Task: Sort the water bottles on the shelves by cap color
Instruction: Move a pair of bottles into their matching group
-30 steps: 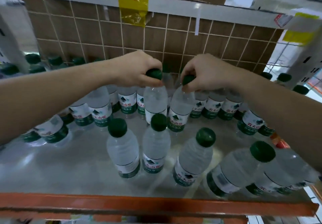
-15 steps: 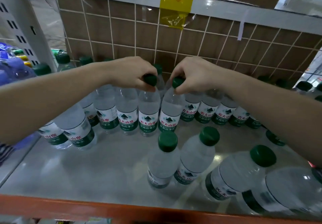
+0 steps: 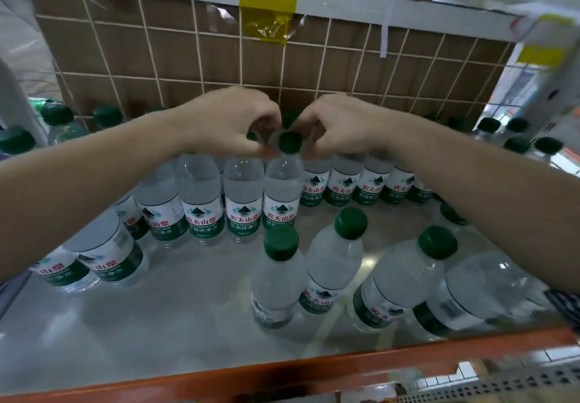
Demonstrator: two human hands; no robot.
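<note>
Fingers of left hand (image 3: 232, 123) hide its cap; right hand (image 3: 332, 126) fingers pinch green cap (image 3: 290, 142).

Clear glossy plastic bottles (image 3: 281, 201) carry matt green caps (image 3: 350, 223). The shelf (image 3: 131, 314) is smooth, reflective metal. Cardboard (image 3: 194, 54) backs it.
</note>
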